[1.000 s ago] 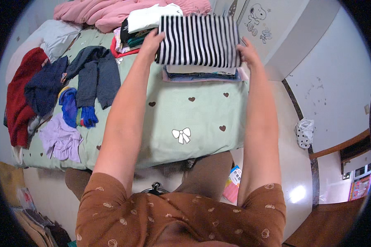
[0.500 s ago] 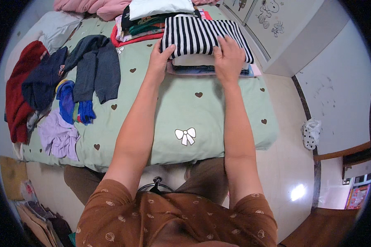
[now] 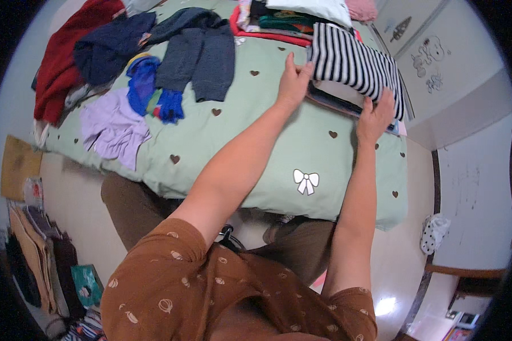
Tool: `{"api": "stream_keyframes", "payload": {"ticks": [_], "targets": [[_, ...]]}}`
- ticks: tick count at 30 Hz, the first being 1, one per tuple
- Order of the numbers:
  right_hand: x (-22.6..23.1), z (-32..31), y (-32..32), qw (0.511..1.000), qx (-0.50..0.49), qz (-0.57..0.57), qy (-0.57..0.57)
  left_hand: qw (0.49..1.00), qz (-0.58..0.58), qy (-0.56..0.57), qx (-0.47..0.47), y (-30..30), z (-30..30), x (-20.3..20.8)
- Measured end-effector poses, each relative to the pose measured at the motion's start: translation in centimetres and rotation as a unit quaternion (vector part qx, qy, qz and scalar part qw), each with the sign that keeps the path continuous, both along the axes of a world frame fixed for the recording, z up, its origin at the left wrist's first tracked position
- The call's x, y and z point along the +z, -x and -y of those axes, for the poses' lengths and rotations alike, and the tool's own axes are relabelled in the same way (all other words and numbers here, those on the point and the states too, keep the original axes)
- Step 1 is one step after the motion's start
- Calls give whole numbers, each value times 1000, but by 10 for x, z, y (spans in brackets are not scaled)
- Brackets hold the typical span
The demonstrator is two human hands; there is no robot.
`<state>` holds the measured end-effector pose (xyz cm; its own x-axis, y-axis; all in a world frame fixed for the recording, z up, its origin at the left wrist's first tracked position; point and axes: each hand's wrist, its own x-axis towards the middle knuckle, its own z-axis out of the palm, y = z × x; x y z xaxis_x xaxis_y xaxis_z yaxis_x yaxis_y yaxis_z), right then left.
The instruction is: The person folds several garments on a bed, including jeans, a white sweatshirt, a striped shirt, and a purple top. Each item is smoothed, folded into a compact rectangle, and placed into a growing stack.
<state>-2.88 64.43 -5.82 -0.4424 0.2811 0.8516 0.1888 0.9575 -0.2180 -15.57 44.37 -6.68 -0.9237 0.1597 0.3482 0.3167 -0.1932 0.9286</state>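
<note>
A folded black-and-white striped garment (image 3: 355,59) lies on top of a small pile of folded clothes at the far right of the bed. Beneath its front edge shows a white folded piece (image 3: 338,94), with denim-blue cloth lower down. My left hand (image 3: 294,85) is at the pile's left edge, fingers stretched and thumb apart, beside the stripes. My right hand (image 3: 376,116) touches the garment's front right part with extended fingers. Neither hand grips anything that I can see.
Behind stands another stack of folded clothes (image 3: 287,25), white on top. Loose on the bed (image 3: 256,142) lie grey trousers (image 3: 202,54), a dark blue garment (image 3: 111,48), a red garment (image 3: 68,68), blue pieces (image 3: 145,85) and a lilac garment (image 3: 116,125). A cabinet (image 3: 438,45) borders the right side.
The view has swung left, so the bed sits farther right in it. My left hand has come off the striped garment's left corner; my right hand has slid toward its front right edge.
</note>
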Motion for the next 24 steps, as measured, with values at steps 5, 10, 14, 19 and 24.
{"api": "stream_keyframes", "payload": {"ticks": [5,10,14,19,24], "targets": [[-22,19,-23,997,-45,37,48,987,4,155,48,-18,26,-5],[-43,50,-31,983,-42,116,139,955,-132,259,63,-54,69,-22],[-37,99,-38,965,-4,249,81,944,-170,281,22,-88,132,-20],[-39,166,-38,959,81,264,60,924,-221,312,35,-106,227,-23],[-33,230,-18,943,192,258,84,901,-213,366,92,-97,305,-17]]}}
